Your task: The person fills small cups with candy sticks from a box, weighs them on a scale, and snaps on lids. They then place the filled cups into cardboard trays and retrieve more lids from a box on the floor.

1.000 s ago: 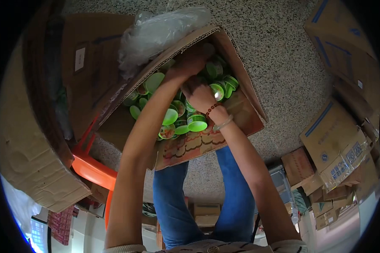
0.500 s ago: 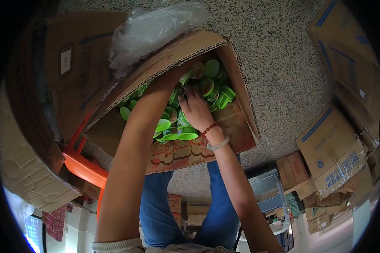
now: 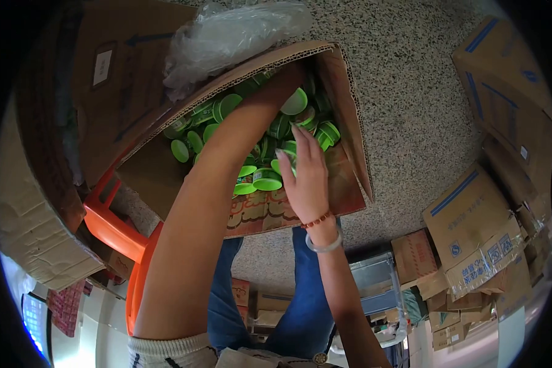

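An open cardboard box [image 3: 343, 184] holds a heap of small green tubs [image 3: 267, 179] with pale green lids, lying at many angles. My left hand [image 3: 293, 76] reaches deep into the box's far corner, where shadow hides its fingers. Over the box's near side is my right hand [image 3: 306, 184], its fingers stretched out and its thumb apart. A green tub shows behind the gap between thumb and fingers, and no grip on it is visible. A red bead bracelet [image 3: 317, 219] and a pale bangle [image 3: 326, 243] circle the right wrist.
Crumpled clear plastic [image 3: 233, 43] lies against the box's far flap. An orange plastic chair [image 3: 119, 230] stands at the left, near a large carton [image 3: 126, 80]. More cartons [image 3: 472, 227] are stacked at the right on the speckled floor [image 3: 405, 122].
My left arm has reached farther into the far right corner. My right hand has drawn back from among the tubs toward the near side, its fingers straighter.
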Demonstrator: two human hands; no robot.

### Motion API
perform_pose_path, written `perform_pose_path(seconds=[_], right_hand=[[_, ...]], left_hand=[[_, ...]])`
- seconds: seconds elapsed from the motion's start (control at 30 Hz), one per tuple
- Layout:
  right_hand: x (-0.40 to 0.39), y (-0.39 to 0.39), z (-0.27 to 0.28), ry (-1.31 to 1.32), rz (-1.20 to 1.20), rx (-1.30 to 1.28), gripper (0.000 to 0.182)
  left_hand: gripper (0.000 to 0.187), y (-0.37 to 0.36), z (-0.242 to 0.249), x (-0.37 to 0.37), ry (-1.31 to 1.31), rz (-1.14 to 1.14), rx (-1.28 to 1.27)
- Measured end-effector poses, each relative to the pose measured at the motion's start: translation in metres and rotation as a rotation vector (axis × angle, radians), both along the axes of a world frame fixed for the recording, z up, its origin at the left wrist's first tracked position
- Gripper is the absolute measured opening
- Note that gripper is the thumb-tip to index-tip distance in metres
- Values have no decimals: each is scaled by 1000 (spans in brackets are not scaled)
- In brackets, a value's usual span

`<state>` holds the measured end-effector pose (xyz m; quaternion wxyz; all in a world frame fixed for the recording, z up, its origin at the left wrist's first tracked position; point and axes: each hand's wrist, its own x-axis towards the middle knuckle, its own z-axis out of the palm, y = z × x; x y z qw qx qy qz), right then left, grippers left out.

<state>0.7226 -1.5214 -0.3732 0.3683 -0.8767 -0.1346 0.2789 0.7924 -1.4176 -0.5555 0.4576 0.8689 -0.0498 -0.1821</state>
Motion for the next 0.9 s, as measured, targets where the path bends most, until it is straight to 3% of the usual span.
perform_pose_path(seconds=[0.07, 0.17, 0.2, 0.23, 0.3, 0.37, 0.47, 0.6, 0.67, 0.73, 0.8, 0.87, 0.9], right_hand=[[7, -18, 29, 7, -88, 142, 42], [24, -34, 60, -408, -101, -17, 37], [24, -30, 55, -359, -344, 109, 47], [29, -27, 53, -355, -333, 121, 47], [45, -24, 53, -415, -130, -234, 55], [59, -27, 51, -544, -24, -256, 46], [76, -34, 52, -259, -120, -316, 19], [58, -53, 56, -353, 17, -402, 22], [53, -71, 57, -185, 34, -548, 24], [52, -80, 56, -130, 11, -540, 28], [51, -81, 53, 54, 98, -908, 31], [52, -80, 49, 121, 121, -864, 36], [52, -94, 32, 96, 108, -772, 42]], left_hand=[[24, -1, 6, 2, -32, 10, 22], [24, -2, 10, 2, -82, 39, 58], [24, -1, 12, 1, -96, 52, 72], [24, 0, 13, -2, -107, 62, 87], [24, 2, 20, -9, -126, 76, 116], [24, 5, 28, -13, -149, 82, 144], [24, 5, 34, -24, -178, 88, 184], [25, 3, 48, -26, -234, 105, 224], [25, 7, 58, -31, -256, 119, 253], [25, 24, 115, -30, -284, 131, 277], [25, 17, 104, -34, -325, 145, 298], [25, 18, 123, -37, -369, 164, 316], [25, 0, 85, -39, -393, 178, 332]])
